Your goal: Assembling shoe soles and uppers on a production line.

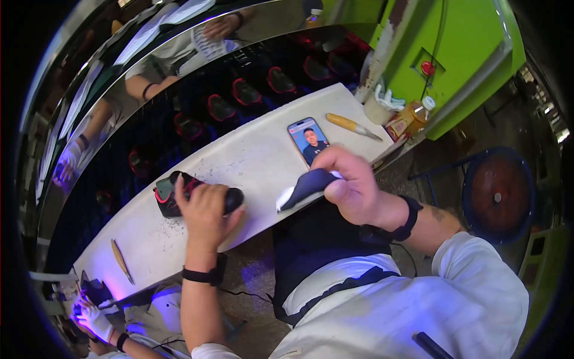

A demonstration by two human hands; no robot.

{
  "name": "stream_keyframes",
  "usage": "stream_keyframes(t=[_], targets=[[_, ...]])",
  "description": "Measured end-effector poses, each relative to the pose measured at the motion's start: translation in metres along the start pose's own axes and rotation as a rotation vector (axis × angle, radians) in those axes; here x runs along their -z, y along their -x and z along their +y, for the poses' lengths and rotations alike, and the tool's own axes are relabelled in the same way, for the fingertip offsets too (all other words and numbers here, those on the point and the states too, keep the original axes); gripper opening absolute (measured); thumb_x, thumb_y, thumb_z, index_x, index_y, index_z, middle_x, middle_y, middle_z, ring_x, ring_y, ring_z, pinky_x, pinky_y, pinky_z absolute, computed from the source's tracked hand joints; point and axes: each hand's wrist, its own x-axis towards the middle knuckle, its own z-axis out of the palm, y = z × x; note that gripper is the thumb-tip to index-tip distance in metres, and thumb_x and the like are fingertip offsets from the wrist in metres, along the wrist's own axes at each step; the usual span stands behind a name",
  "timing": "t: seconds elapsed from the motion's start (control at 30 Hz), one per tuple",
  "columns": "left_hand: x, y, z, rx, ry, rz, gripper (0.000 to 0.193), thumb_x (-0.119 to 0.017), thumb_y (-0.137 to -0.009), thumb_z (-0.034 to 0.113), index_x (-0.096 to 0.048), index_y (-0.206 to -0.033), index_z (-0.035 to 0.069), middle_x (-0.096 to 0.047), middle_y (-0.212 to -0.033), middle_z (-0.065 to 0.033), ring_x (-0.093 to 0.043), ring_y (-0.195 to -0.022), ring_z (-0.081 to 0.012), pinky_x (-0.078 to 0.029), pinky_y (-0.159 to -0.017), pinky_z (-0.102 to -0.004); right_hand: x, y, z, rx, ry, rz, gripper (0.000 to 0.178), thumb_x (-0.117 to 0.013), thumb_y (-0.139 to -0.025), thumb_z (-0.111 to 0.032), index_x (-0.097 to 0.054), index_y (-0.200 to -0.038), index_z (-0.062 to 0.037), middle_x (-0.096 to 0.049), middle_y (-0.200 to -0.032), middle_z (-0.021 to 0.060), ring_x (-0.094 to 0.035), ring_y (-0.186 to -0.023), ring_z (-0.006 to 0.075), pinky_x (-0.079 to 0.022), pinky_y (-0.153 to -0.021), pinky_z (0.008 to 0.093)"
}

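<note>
Left hand point(203, 209) fingers clasp black shoe point(179, 192) near bench point(251, 161) edge; right hand point(353, 185) pinches dark insole point(305, 186).

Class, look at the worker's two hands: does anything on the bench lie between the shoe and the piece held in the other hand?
Nothing visible: only bare white bench top separates the black-and-red shoe under the left hand from the dark insole piece held by the right hand.
</note>
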Motion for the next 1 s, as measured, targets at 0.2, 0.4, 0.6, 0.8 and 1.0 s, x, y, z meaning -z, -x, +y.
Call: stream_keyframes(t=[0.2,0.4,0.6,0.8,1.0], targets=[[0.036,-0.027,0.044,0.49,1.1,0.533,0.054,-0.065,-0.089,0.042,-0.062,-0.104,-0.01,-0.067,-0.096,-0.019,-0.065,-0.096,-0.0281,-0.052,-0.091,-0.0421,0.007,0.024,-0.013,-0.05,-0.168,-0.096,0.041,-0.08,-0.084,-0.039,-0.062,-0.083,-0.0024,-0.068,-0.102,0.0149,-0.067,-0.096,0.0248,-0.052,-0.084,0.0352],[0.021,-0.034,0.102,0.484,0.853,0.193,0.044,-0.076,-0.079,0.028,-0.063,-0.107,-0.003,-0.065,-0.102,-0.0143,-0.061,-0.093,-0.0245,-0.049,-0.084,-0.0356,0.001,0.004,-0.009,0.029,-0.197,-0.161,0.045,-0.078,-0.084,-0.041,-0.063,-0.079,0.0005,-0.058,-0.126,0.0203,-0.06,-0.114,0.029,-0.047,-0.096,0.0376],[0.052,-0.016,0.146,0.536,0.918,0.312,0.05,-0.072,-0.086,0.046,-0.054,-0.092,0.0,-0.049,-0.13,-0.0196,-0.055,-0.091,-0.0185,-0.047,-0.082,-0.03,0.015,0.01,-0.001,0.024,-0.126,-0.122,0.044,-0.08,-0.082,-0.042,-0.063,-0.08,-0.0016,-0.059,-0.127,0.0215,-0.062,-0.11,0.0317,-0.049,-0.093,0.0381],[0.049,-0.01,0.16,0.511,0.801,0.26,0.042,-0.085,-0.077,0.032,-0.057,-0.082,0.002,-0.048,-0.129,-0.0219,-0.055,-0.088,-0.0172,-0.049,-0.08,-0.031,0.025,0.017,-0.01,0.029,0.013,-0.146,0.049,-0.083,-0.078,-0.046,-0.059,-0.084,-0.0035,-0.062,-0.117,0.0214,-0.063,-0.099,0.0288,-0.051,-0.082,0.0368],[0.053,0.003,0.16,0.422,0.762,0.231,0.041,-0.088,-0.076,0.029,-0.058,-0.084,0.003,-0.055,-0.121,-0.0204,-0.057,-0.075,-0.014,-0.05,-0.067,-0.0263,0.024,0.032,-0.008,0.058,-0.022,-0.195,0.043,-0.083,-0.081,-0.036,-0.058,-0.087,-0.0022,-0.062,-0.11,0.0209,-0.065,-0.085,0.0263,-0.051,-0.067,0.0312]])
